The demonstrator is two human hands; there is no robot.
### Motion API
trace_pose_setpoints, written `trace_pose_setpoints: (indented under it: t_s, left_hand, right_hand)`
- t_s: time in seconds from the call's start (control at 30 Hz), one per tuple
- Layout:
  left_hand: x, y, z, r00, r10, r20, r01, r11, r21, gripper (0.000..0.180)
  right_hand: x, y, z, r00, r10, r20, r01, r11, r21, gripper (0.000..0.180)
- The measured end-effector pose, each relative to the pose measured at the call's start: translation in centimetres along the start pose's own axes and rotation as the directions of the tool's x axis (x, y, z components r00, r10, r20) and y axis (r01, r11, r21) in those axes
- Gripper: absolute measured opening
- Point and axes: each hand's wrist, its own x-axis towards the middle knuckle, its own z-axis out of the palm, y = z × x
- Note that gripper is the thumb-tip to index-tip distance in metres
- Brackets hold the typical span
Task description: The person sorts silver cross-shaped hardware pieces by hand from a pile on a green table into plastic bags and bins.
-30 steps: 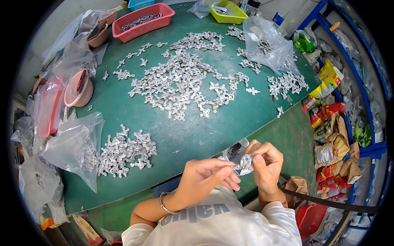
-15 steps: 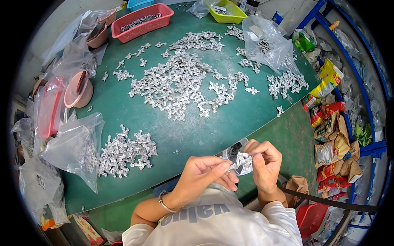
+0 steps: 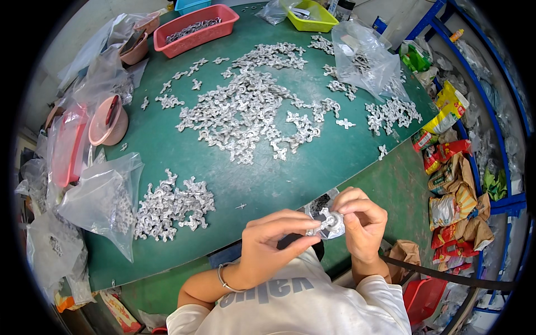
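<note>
Just turned the lobed silvery metal casting (image 3: 334, 224) to show its round centre, low and right of mid-frame, now pinching one edge in the resettled left hand (image 3: 267, 241) and the other in the right hand (image 3: 364, 224), apparently handling it from more than one side.

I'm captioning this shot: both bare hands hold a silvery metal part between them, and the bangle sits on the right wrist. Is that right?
Not the wrist: the head view shows the bangle on the left wrist. The rest stands: the left hand and right hand hold the silvery metal part between them.
</note>
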Motion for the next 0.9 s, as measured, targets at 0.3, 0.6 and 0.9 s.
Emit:
trace_pose_setpoints:
  t_s: [0.3, 0.6, 0.9]
  left_hand:
    - [-0.3, 0.5, 0.1, 0.964, -0.26, 0.062, 0.267, 0.932, -0.243, 0.023]
    - [0.2, 0.1, -0.5, 0.861, -0.473, 0.189, 0.508, 0.772, -0.383, 0.02]
    - [1.1, -1.5, 0.2, 0.922, -0.386, 0.015, 0.379, 0.898, -0.224, 0.042]
  right_hand:
    - [0.0, -0.2, -0.3, 0.995, 0.098, 0.002, -0.098, 0.991, 0.088, 0.009]
    - [0.3, -0.2, -0.2, 0.997, 0.07, 0.028, -0.072, 0.993, 0.095, 0.008]
    - [3.6, 5.6, -4.5, 0.914, 0.189, -0.359, -0.233, 0.969, -0.082, 0.009]
